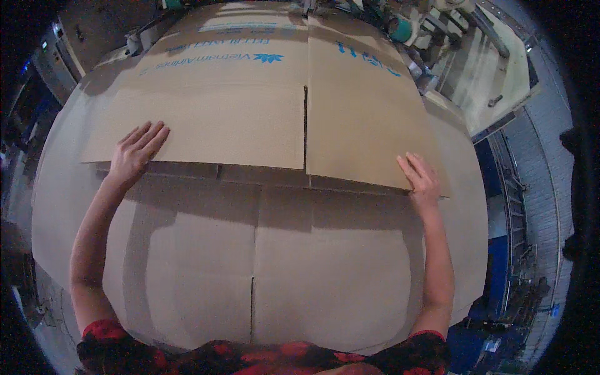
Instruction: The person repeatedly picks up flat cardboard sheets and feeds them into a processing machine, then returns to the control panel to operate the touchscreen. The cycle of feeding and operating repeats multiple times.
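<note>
A large flat brown cardboard sheet (250, 106) with blue print and a cut slot lies on top of a stack of similar flattened cardboard sheets (262, 250). My left hand (134, 153) rests flat, fingers spread, on the near left edge of the top sheet. My right hand (420, 178) lies flat on the near right corner of the same sheet. Neither hand grips anything; both press on the cardboard surface.
The cardboard stack fills most of the view. Machinery and rollers (406, 31) stand at the far right, with a pale platform (494, 75) beside them. Blue metal framework (506, 262) runs down the right side. A dark machine (44, 69) stands at the far left.
</note>
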### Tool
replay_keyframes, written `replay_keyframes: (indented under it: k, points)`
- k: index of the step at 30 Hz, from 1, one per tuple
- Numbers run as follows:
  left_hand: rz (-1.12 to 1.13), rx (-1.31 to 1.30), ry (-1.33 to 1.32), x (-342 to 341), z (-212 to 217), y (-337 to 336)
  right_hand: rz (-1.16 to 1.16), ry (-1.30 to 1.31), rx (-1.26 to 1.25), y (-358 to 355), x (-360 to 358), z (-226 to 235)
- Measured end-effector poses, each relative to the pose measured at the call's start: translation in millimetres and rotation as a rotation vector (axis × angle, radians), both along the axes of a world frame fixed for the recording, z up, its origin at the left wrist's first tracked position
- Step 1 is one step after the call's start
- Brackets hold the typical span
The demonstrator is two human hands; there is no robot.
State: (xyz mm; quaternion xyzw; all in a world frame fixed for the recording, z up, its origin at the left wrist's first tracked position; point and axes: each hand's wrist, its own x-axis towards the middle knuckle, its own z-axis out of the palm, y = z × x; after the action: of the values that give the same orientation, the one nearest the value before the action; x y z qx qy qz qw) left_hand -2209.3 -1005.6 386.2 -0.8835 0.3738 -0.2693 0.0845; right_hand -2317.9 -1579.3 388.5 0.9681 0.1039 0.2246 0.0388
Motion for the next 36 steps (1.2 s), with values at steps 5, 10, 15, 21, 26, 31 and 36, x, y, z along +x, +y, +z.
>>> replay_keyframes:
  k: [5,10,15,21,26,31,36]
  points:
    - [0.387,-0.195,-0.021,-5,-41,9,-0.072,-0.001,0.039,9,-2,-3]
    - [0.627,-0.406,-0.003,0,-56,37,-0.132,-0.095,0.091,13,3,-10]
    - [0.576,-0.427,-0.019,16,-50,40,-0.100,-0.116,0.057,11,16,-20]
    - [0.541,-0.420,-0.009,49,-54,29,-0.097,-0.089,0.036,-1,54,-16]
    - [0.545,-0.424,-0.002,90,-53,20,-0.056,-0.088,0.116,-6,98,-8]
    - [0.470,-0.375,-0.017,136,-50,18,-0.018,-0.112,0.047,-18,140,-4]
    - [0.445,-0.402,0.017,193,-55,18,-0.097,-0.013,0.109,-24,186,-2]
